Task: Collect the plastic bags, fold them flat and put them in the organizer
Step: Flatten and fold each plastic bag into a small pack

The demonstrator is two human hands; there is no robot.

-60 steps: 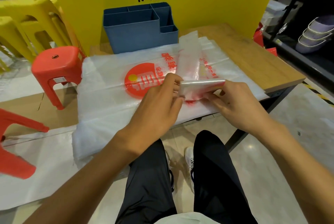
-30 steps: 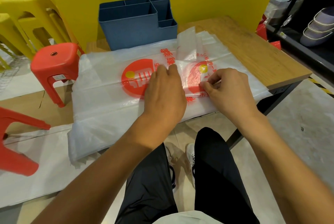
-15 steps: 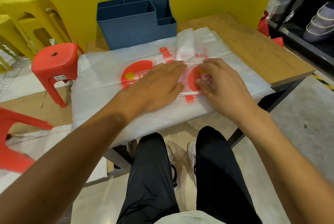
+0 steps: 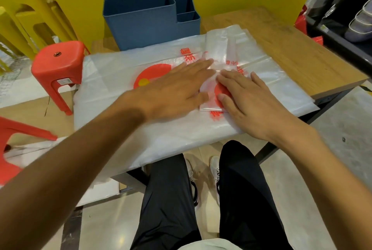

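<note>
Folded plastic bag (image 4: pixel 210 96), narrow strip, lying on top of a spread stack of clear bags (image 4: pixel 112 92) printed in red, on the wooden table (image 4: pixel 298 52). Pinned from both sides: left hand (image 4: pixel 177 92) flat on its left edge, fingers straight and together, tips reaching toward the strip's far part; right hand (image 4: pixel 247 98) flat on its right edge, fingers spread wide, thumb lying across the red print. Strip's near folded end visible between the two hands, its far end stretching away beyond the fingertips. Blue organizer (image 4: pixel 141 22) standing at the back of the table, well apart from the hands, just behind the stack. Red stool (image 4: pixel 58 66) to the left, beside the table.
</note>
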